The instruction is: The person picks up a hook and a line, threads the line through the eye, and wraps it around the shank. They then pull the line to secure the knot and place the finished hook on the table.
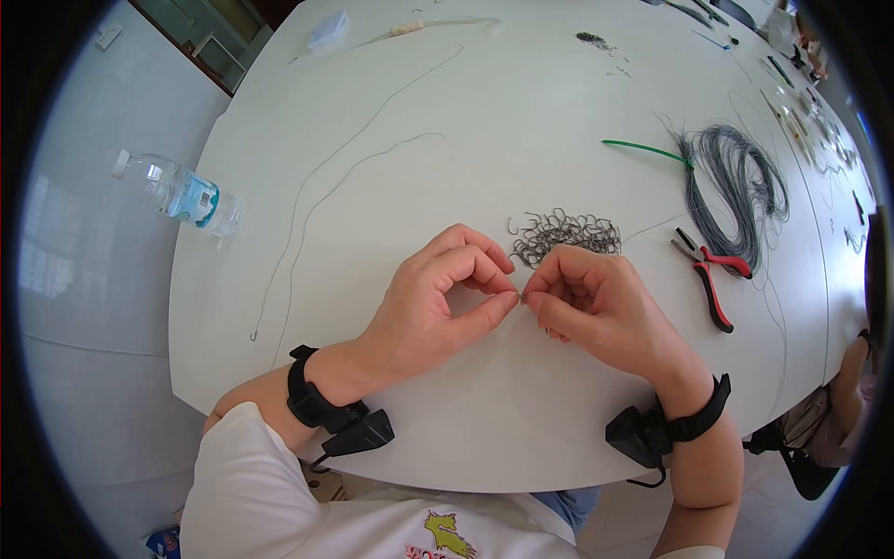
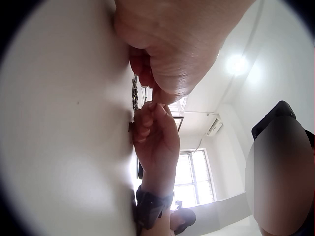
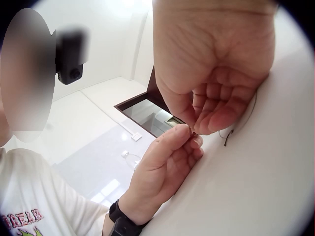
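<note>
Over the near middle of the table, both hands meet fingertip to fingertip. My left hand [image 1: 447, 289] pinches a tiny fishhook [image 1: 521, 298] between thumb and index finger, most of it hidden by the fingertips. Thumb and index finger of my right hand [image 1: 591, 303] pinch at the same spot, on a thin fishing line [image 3: 252, 110] that curves out beside the fingers in the right wrist view. A small dark piece [image 3: 227, 138] shows by that line, below the fingers. Just beyond the hands lies a pile of dark fishhooks [image 1: 568, 235].
Right of the pile are red-and-black pliers [image 1: 711, 279] and a bundle of grey line [image 1: 736, 186] with a green tie [image 1: 643, 147]. A long line with a hook [image 1: 253, 336] stretches across the left side. A water bottle [image 1: 182, 194] appears at far left.
</note>
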